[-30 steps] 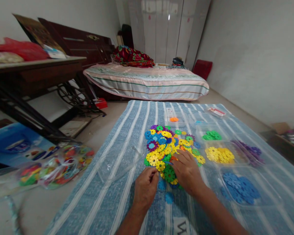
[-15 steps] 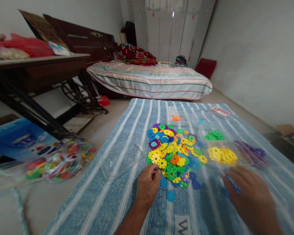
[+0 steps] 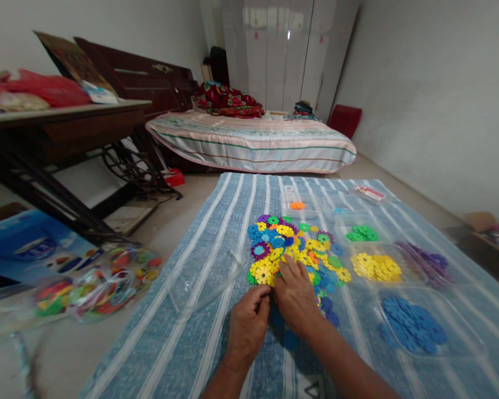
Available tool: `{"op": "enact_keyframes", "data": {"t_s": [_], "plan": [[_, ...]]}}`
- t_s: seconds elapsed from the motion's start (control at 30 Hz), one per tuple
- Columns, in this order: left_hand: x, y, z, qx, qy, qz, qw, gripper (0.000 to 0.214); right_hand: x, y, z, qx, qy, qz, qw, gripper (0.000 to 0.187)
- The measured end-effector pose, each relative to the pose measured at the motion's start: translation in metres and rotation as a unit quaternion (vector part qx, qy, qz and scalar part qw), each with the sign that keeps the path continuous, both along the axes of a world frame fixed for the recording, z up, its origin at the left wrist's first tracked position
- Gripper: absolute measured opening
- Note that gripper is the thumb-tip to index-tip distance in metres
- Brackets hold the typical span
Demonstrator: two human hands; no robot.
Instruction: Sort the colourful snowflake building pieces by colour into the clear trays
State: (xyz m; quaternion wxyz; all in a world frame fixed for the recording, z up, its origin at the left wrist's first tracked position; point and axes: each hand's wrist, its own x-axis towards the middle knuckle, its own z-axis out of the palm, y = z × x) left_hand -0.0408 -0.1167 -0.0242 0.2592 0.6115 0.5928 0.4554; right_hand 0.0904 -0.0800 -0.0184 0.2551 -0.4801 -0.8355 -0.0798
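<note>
Dipping bare right hand (image 3: 298, 296) into mixed heap of multicoloured, flower-edged plastic discs (image 3: 305, 252).
Bending right fingers partway over heap's near side, on blue-and-white striped cloth (image 3: 170, 343); holding left hand (image 3: 249, 318) just beside, fingers folded in toward thumb; not telling from this view whether gripping anything in either, fingertips being hidden. Judging discs thin and overlapping, so probably needing a light pinch at one notched rim, feeling for a second disc clinging beneath, steadying neighbours with left, and swinging right forearm clear of shallow clear plastic tray (image 3: 461, 327) of round blue discs (image 3: 413, 324).
</note>
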Motion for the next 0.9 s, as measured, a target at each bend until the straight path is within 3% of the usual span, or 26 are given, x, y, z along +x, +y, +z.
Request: {"op": "enact_keyframes", "data": {"t_s": [0.17,0.3,0.4,0.5,0.6,0.7,0.83,0.9], "plan": [[0.002,-0.002,0.002,-0.020,0.008,0.038,0.999,0.023,0.013,-0.004,0.005,0.036,0.051,0.016,0.998,0.014],[0.002,-0.004,0.004,-0.016,0.019,0.086,0.996,0.025,0.050,-0.005,0.023,0.096,0.074,-0.001,0.993,0.014],[0.002,-0.004,0.004,-0.008,0.017,0.112,0.994,0.030,0.099,-0.005,0.036,0.163,0.059,-0.064,0.983,0.010],[0.003,-0.003,-0.001,-0.005,0.019,0.123,0.992,0.035,0.149,-0.006,0.043,0.201,0.015,-0.179,0.963,0.010],[0.004,-0.001,-0.005,-0.007,0.025,0.123,0.992,0.037,0.169,-0.007,0.041,0.208,0.000,-0.241,0.948,0.010],[0.004,-0.001,-0.004,-0.018,0.025,0.114,0.993,0.038,0.144,-0.010,0.035,0.185,0.028,-0.178,0.966,0.011],[0.003,-0.002,0.002,-0.032,0.020,0.098,0.994,0.036,0.070,-0.015,0.028,0.100,0.058,-0.044,0.992,0.013],[0.002,-0.002,0.003,-0.033,0.018,0.093,0.995,0.035,0.036,-0.014,0.025,0.050,0.055,-0.008,0.997,0.013]]}}
